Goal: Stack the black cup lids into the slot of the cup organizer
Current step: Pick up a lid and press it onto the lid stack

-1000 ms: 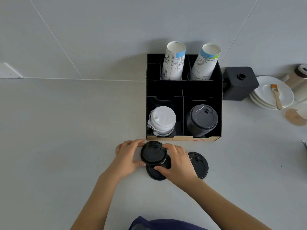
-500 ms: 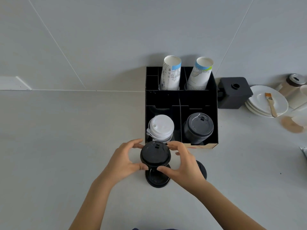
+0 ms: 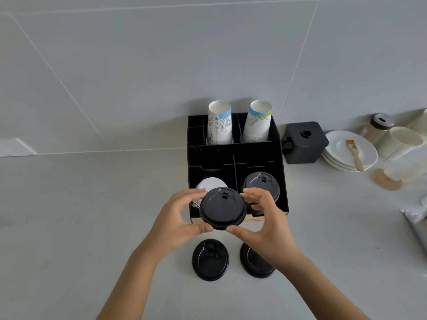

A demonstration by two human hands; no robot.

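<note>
Both the left hand (image 3: 175,218) and right hand (image 3: 265,222) grasp a black lid stack (image 3: 222,207) raised before the cup organizer (image 3: 235,158), whose front-right slot already holds black lids (image 3: 261,184), while 2 loose lids (image 3: 210,259) remain on the counter.

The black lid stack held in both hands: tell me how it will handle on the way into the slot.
The black lid stack is probably light: fingertips alone carry it. Held only at the rim between the left hand and right hand, loosely nested lids might shift or separate if tilted. The glossy plastic looks somewhat slippery.
</note>
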